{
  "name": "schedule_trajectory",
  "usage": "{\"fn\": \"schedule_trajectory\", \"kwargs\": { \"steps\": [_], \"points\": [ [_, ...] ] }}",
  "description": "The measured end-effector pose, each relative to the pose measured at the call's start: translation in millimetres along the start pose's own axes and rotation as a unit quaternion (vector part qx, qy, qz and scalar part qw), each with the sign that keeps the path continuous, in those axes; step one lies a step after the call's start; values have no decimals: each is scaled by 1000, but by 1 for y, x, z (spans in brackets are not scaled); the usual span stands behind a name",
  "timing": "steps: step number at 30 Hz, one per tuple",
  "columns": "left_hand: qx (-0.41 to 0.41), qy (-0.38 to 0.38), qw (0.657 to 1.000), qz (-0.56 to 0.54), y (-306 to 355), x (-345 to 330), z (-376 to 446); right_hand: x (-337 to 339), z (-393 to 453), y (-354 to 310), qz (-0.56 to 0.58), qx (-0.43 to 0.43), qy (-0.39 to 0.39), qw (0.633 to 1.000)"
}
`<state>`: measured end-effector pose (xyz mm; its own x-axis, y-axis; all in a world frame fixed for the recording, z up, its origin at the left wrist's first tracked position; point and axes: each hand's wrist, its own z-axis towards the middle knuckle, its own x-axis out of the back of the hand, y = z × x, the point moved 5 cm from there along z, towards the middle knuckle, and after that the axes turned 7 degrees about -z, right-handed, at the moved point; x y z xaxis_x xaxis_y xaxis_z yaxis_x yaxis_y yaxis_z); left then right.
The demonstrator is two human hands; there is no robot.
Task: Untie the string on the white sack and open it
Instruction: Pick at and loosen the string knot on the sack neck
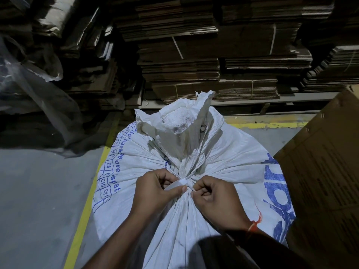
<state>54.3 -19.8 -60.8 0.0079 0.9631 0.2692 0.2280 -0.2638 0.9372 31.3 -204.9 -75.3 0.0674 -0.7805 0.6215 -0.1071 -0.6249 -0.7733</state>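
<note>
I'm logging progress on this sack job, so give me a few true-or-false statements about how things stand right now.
1. The sack neck is tied with string. True.
2. Both hands pinch the string. True: left hand, right hand.
3. The sack is plain, with no print. False: it has blue print.
4. The sack lies flat on a table. False: it stands on the floor.
5. Stacked cardboard sits behind the sack. True.

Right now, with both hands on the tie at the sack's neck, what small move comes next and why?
Probably pull the two ends apart: the left hand and right hand each pinch an end of the white string, and the white sack is still cinched at its neck.
</note>
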Motion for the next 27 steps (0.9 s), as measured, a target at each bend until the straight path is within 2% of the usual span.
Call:
{"fn": "schedule_trajectory", "kwargs": {
  "steps": [8, 27],
  "points": [
    [5, -5, 1000, -20, -1, 1, 0, 4, -1, -3, -16, 22, 26, 999],
    [2, -30, 1000, -8, -7, 2, 6, -3, -1, 1, 10, 9, 44, 999]
  ]
}}
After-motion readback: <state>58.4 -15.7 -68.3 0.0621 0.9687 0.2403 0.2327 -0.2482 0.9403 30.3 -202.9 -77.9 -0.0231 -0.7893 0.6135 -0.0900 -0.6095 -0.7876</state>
